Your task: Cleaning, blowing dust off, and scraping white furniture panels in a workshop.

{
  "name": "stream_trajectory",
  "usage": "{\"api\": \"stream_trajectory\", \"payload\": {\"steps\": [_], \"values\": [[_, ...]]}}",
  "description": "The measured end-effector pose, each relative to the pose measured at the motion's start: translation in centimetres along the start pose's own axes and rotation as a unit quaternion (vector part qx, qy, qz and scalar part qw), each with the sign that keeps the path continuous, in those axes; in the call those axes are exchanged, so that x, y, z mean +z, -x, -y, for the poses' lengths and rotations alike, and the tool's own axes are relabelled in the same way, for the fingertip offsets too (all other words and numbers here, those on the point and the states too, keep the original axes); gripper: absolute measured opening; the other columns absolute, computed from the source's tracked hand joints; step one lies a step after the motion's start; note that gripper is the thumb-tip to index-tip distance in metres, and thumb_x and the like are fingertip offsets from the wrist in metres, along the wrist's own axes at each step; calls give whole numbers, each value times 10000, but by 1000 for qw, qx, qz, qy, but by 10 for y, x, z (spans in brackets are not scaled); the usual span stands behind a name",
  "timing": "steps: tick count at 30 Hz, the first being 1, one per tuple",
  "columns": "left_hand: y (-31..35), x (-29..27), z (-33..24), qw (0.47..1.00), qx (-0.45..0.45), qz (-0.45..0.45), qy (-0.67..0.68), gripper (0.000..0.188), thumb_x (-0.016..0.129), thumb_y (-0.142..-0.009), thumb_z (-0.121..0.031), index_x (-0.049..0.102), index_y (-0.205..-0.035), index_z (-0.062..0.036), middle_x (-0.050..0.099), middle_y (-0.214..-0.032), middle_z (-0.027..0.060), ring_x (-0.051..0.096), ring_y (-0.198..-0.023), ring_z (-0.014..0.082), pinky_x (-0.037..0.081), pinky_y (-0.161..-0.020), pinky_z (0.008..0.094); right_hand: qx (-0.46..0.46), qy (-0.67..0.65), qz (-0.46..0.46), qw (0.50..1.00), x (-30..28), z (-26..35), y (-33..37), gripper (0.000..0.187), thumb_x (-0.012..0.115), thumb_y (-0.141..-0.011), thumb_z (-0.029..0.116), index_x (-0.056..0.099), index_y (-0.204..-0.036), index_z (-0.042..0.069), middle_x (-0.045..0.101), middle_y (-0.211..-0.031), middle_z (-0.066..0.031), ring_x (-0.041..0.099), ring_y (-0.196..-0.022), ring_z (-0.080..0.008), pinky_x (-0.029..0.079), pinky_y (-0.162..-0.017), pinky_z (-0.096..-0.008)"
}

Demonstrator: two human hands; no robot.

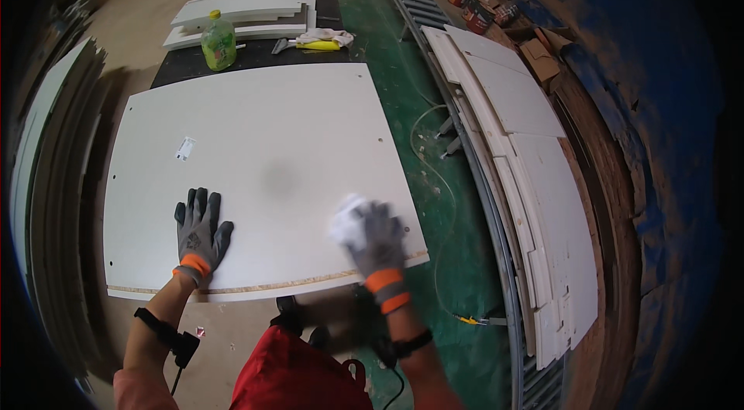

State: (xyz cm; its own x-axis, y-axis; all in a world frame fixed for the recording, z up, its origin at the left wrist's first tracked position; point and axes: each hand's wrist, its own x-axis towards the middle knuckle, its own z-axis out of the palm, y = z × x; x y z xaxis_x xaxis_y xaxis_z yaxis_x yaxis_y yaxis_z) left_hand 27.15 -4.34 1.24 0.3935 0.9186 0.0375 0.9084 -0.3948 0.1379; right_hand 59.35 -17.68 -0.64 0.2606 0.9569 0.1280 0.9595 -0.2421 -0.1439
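Note:
A large white board with small drilled holes along its sides lies flat in front of me, a raw chipboard edge facing me. A small label sits on its upper left part. My left hand, in a grey glove with an orange cuff, rests flat on the board's near left part with fingers spread. Near the right edge, my right hand, gloved alike and blurred by motion, presses a white cloth against the surface. Part of the cloth is hidden under the fingers.
Beyond the board, a dark table bears stacked white strips, a green bottle, and a yellow-handled scraper beside a crumpled cloth. More boards lie on a roller conveyor at right. Upright panels stand at left. An air hose crosses the green floor.

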Motion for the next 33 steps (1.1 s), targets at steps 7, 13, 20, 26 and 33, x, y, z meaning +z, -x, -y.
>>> {"api": "stream_trajectory", "payload": {"steps": [7,13,20,26,33], "values": [[-7,-6,-11,999,27,19,22,658,505,-915,-365,357,-1440,2,271,-1505,284,176,-1425,446,93,-1152,561,113,77,-37,990,37,-113,-79,742,508,-892,497,301,-1484,99,299,-1544,-106,254,-1429,-313,268,-1122,-459],[-12,-10,3,999,8,19,43,676,563,-862,-358,410,-1395,28,291,-1476,312,192,-1407,474,88,-1135,597,22,-106,23,994,-15,-68,-59,781,666,-820,375,340,-1397,-40,365,-1445,-243,330,-1336,-441,293,-1098,-506],[-28,-12,0,996,29,40,72,719,624,-804,-372,439,-1353,53,323,-1435,352,188,-1396,508,85,-1119,633,-14,-28,53,998,-37,-70,-45,785,687,-791,401,372,-1381,-11,378,-1422,-261,359,-1303,-456,294,-1080,-534],[-10,-12,6,998,16,65,10,719,652,-761,-413,474,-1280,52,344,-1397,346,227,-1361,530,105,-1082,680,-87,-55,-19,994,25,-69,-228,751,659,-814,429,393,-1380,13,395,-1425,-243,375,-1314,-419,314,-1072,-504],[-22,-19,-7,996,9,87,27,685,565,-869,-399,387,-1414,-24,300,-1482,296,201,-1405,474,125,-1112,639,-22,-91,-57,994,64,-95,-446,790,572,-877,483,324,-1444,-6,398,-1452,-228,351,-1365,-368,309,-1112,-427]]}}
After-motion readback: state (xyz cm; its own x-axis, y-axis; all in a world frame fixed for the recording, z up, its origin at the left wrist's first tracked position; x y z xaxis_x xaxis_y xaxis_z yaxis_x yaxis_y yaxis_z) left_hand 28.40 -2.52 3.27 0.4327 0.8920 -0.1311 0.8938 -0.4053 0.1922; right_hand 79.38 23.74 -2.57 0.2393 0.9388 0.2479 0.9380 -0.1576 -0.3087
